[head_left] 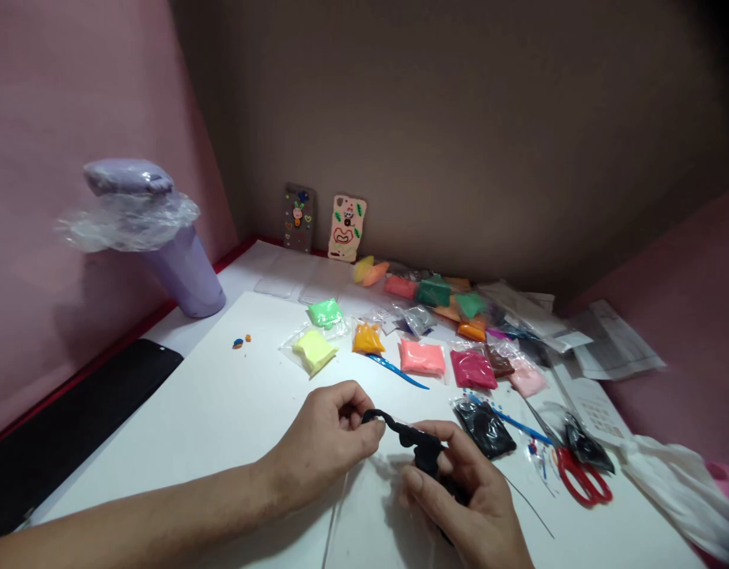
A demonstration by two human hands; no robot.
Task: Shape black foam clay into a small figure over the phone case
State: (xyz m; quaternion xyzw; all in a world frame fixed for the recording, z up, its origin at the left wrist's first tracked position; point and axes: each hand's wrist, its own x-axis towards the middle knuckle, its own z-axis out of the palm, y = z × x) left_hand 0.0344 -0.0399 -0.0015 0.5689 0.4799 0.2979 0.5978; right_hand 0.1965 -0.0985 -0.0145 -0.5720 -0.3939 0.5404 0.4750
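One purple tumbler (pixel 186 273) stands far left on the white worktop (pixel 192 427); then two small crumbs (pixel 238 344) and two decorated phone cases (pixel 348 227) leaning upright. The left hand (pixel 326 435) pinches one end of one black clay-like piece (pixel 427 452), stretched between both hands above the worktop; the right hand's (pixel 468 490) grip clamps its other end. Rightward lie one black packet (pixel 486 428) and one pair of red-handled scissors (pixel 583 478).

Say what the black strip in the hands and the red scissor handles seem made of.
Black strip: probably soft modelling clay, matte; its surface takes little light and its outline is lumpy and curved.
Red scissor handles: likely hard plastic, smooth; the loops are rounded and evenly coloured.
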